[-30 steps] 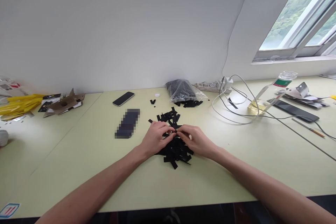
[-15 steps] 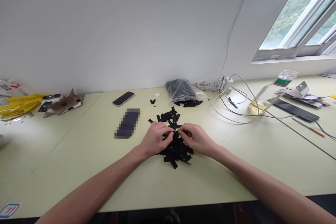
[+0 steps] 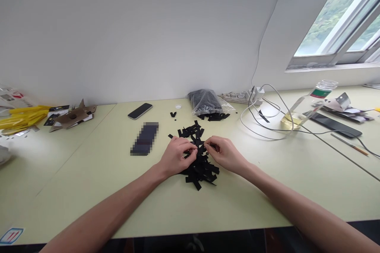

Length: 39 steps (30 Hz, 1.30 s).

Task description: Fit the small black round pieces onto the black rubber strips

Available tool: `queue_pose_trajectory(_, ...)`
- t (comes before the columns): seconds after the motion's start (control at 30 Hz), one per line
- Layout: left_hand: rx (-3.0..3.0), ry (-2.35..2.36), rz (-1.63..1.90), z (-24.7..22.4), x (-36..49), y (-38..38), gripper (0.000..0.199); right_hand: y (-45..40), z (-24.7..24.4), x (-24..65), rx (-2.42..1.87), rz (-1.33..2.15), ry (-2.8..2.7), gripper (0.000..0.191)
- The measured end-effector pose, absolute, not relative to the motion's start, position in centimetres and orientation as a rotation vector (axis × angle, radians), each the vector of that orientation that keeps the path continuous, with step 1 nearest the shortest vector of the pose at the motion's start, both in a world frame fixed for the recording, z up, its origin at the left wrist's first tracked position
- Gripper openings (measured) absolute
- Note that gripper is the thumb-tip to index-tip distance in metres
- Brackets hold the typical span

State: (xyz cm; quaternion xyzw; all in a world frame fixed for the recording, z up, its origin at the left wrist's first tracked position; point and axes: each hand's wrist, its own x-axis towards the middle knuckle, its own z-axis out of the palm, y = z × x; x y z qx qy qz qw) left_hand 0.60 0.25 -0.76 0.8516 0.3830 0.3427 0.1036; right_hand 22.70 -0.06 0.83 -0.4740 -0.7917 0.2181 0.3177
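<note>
A loose pile of short black strips (image 3: pixel 199 173) lies on the table in front of me, spreading away toward the back. Over its left side, my left hand (image 3: pixel 178 155) is closed, thumb and forefinger pinched at a black strip (image 3: pixel 200 150). My right hand (image 3: pixel 225 154) is closed too, its fingertips pinched just right of that strip; whatever is between them is too small to make out. Behind the pile, a clear plastic bag (image 3: pixel 208 102) full of black pieces lies on its side, with several strips spilling in front.
A phone (image 3: pixel 140 111) and a pixelated dark rectangle (image 3: pixel 145 138) lie left of the pile. To the right are white cables (image 3: pixel 267 138), a power strip (image 3: pixel 236 97), a tilted bottle (image 3: pixel 308 104) holding yellow liquid, a dark flat device (image 3: pixel 334 123) and a thin knife-like tool (image 3: pixel 350 144).
My right hand has moved slightly to the right, widening the gap between the fingertips. The left hand stays in nearly the same place.
</note>
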Motion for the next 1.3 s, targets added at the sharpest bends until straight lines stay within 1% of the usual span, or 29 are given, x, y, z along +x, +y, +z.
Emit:
queue_pose_trajectory(0.1,2.515,1.1,0.992,-0.4,0.6,0.0,0.022,0.1,1.0,22.9,-1.267,0.539,-2.107,0.025)
queue_pose_trajectory(0.2,2.52,1.119,0.983,-0.4,0.6,0.1,0.03,0.1,1.2,23.0,-1.284,0.503,-2.141,0.043)
queue_pose_trajectory(0.27,2.492,1.176,1.01,-0.5,0.6,0.3,0.029,0.2,1.3,23.1,-1.265,0.465,-2.136,0.048)
queue_pose_trajectory(0.37,2.462,1.216,1.015,-0.9,0.6,0.7,0.021,0.3,1.1,23.2,-1.207,0.411,-2.152,0.039)
queue_pose_trajectory(0.47,2.534,1.158,0.903,-1.3,0.6,1.0,0.024,0.3,0.5,23.2,-1.174,0.402,-2.245,0.027)
queue_pose_trajectory(0.57,2.579,1.125,0.797,-1.7,0.5,1.1,0.027,0.4,0.1,23.2,-1.134,0.392,-2.337,0.027)
queue_pose_trajectory(0.7,2.564,1.13,0.786,-2.1,0.4,1.4,0.025,0.6,-0.1,23.2,-1.077,0.427,-2.367,0.027)
queue_pose_trajectory(0.83,2.512,1.151,0.849,-1.8,0.4,1.5,0.017,0.6,-0.1,23.2,-1.076,0.441,-2.371,0.024)
queue_pose_trajectory(0.93,2.477,1.151,0.972,-1.4,0.4,1.3,0.015,0.4,-0.1,23.2,-1.106,0.438,-2.35,0.022)
queue_pose_trajectory(1.07,2.405,1.062,1.185,-1.1,0.3,0.9,0.018,0.1,-0.2,23.1,-1.087,0.431,-2.295,0.036)
queue_pose_trajectory(1.1,2.398,1.026,1.212,-1.1,0.3,0.7,0.018,0.1,-0.2,23.0,-1.064,0.43,-2.292,0.035)
queue_pose_trajectory(1.23,2.386,0.986,1.268,-0.9,0.3,0.4,0.018,0.0,-0.1,22.5,-0.977,0.43,-2.257,0.017)
queue_pose_trajectory(1.3,2.347,1.055,1.291,-0.8,0.4,0.3,0.016,0.0,-0.1,22.4,-1.0,0.443,-2.23,0.015)
